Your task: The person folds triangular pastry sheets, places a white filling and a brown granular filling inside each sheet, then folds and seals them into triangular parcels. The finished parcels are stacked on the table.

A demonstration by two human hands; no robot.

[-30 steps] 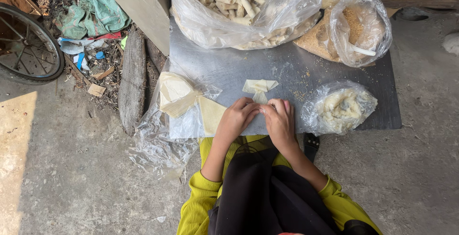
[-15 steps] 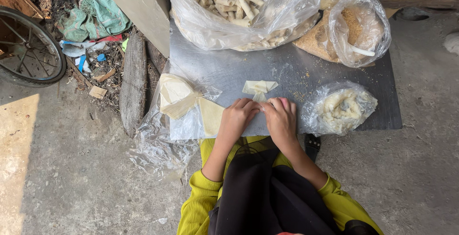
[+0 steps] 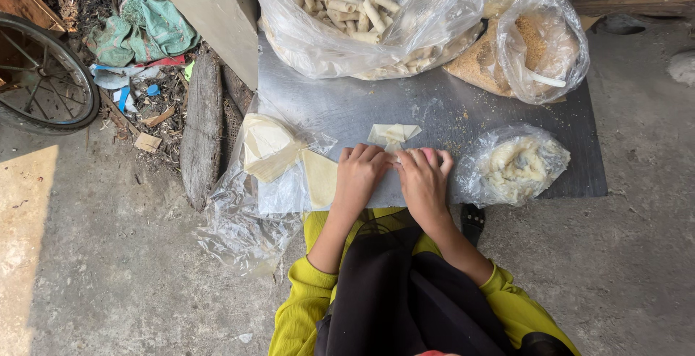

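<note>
The fingers of the left hand [image 3: 360, 176] were curled downward and close together, their tips pressed onto a pale wrapper piece [image 3: 393, 136] at its near edge. The right hand [image 3: 424, 181] lay just beside it, fingers bent the same way, tips on the same piece; the two hands nearly touched at the forefingers. Neither hand was clenched into a fist; both pressed and pinched at the wrapper, though what lay under the fingertips was hidden. The wrapper piece itself sat on a grey metal tabletop [image 3: 449, 110], its folded far corners showing beyond the fingers.

Left of the left hand, a stack of pale wrappers [image 3: 279, 153] rested on clear plastic at the table's edge. Right of the right hand stood a small clear bag of whitish filling [image 3: 517, 168]. Farther back, a large clear bag of rolled pieces [image 3: 355, 9] and a bag of brown crumbs [image 3: 539, 45] filled the far side. Yellow sleeves [image 3: 308, 298] covered the arms below the forearms.
</note>
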